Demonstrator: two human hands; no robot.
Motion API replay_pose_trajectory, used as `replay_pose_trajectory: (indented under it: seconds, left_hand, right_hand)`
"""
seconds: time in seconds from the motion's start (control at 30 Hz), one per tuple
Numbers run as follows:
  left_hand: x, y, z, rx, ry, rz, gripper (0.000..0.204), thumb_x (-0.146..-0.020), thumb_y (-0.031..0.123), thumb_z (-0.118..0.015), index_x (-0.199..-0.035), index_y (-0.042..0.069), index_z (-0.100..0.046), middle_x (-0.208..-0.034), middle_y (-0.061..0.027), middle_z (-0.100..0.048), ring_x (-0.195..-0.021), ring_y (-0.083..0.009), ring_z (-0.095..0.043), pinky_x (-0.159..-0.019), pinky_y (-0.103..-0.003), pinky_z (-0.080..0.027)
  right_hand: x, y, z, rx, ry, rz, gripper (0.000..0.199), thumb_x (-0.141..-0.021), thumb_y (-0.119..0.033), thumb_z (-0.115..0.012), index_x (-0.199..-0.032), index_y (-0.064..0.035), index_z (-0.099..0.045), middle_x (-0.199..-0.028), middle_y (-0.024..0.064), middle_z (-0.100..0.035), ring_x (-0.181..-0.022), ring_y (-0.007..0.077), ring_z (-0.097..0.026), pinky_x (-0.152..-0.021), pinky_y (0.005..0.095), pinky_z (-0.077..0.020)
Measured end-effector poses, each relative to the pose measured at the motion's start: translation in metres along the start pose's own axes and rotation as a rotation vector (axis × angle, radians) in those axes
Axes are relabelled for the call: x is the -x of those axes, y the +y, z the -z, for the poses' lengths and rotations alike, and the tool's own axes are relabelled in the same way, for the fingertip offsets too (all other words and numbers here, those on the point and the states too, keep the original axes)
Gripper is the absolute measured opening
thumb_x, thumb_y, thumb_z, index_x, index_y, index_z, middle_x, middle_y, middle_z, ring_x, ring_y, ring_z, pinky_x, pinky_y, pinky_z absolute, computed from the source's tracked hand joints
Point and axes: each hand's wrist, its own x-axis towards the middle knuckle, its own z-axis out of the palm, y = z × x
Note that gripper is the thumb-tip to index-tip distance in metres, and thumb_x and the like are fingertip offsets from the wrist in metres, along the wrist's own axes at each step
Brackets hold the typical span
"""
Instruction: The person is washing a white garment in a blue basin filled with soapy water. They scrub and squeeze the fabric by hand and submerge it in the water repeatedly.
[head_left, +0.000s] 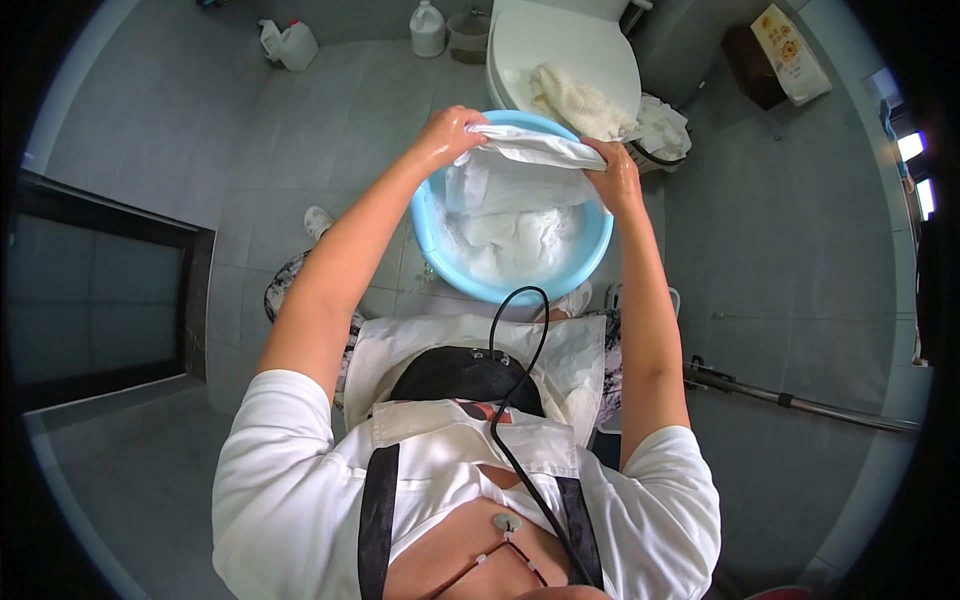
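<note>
A white cloth [540, 148], perhaps a garment, is stretched between my two hands above a light blue basin [424, 235]. My left hand [446, 138] grips one end of it over the basin's far left rim. At the far right rim my right hand [614, 182] is closed on the other end. Both hands look wet. The lower part of the cloth hangs down into the basin, where more white fabric [525, 240] lies among foamy suds. Whether that fabric belongs to the same piece, I cannot tell.
Behind the basin stands a white toilet [565, 45], a cream towel [580, 100] on its lid. A bin with white stuff [660, 130] is beside it. A white jug [428, 30] and a small bucket [469, 38] stand farther back. A black cable [497, 430] loops before my apron.
</note>
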Motion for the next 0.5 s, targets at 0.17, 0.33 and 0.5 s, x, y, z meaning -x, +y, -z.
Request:
replay_pose_trajectory:
  seconds: [0.17, 0.33, 0.5]
  left_hand:
    - [0.035, -0.013, -0.015, -0.07, -0.386, 0.068, 0.028, -0.064, 0.018, -0.063, -0.09, 0.005, -0.062, -0.08, -0.0167, -0.058, -0.075, -0.0272, -0.057, -0.067, -0.033, -0.044]
    - [0.069, -0.036, -0.042, -0.194, -0.361, 0.011, 0.019, -0.069, 0.014, -0.059, -0.085, 0.005, -0.063, -0.082, -0.0158, -0.057, -0.077, -0.0294, -0.055, -0.069, -0.036, -0.044]
    - [0.074, -0.03, -0.06, -0.203, -0.164, -0.098, 0.022, -0.069, 0.019, -0.062, -0.088, 0.008, -0.061, -0.089, -0.012, -0.052, -0.084, -0.0287, -0.051, -0.074, -0.035, -0.042]
  right_hand:
    - [0.033, 0.004, -0.001, 0.012, -0.391, -0.047, 0.047, -0.064, -0.03, -0.069, -0.101, -0.0028, -0.058, -0.093, 0.0181, -0.054, -0.087, 0.0306, -0.054, -0.078, 0.0334, -0.0422]
    - [0.052, 0.039, -0.033, -0.002, -0.46, -0.194, 0.027, -0.072, -0.024, -0.06, -0.095, -0.0079, -0.061, -0.095, 0.013, -0.056, -0.085, 0.0295, -0.056, -0.074, 0.0353, -0.0442]
    - [0.05, 0.017, -0.042, 0.209, -0.251, -0.115, 0.022, -0.071, -0.016, -0.058, -0.091, -0.0076, -0.061, -0.088, 0.0131, -0.055, -0.082, 0.0285, -0.056, -0.072, 0.0372, -0.0441]
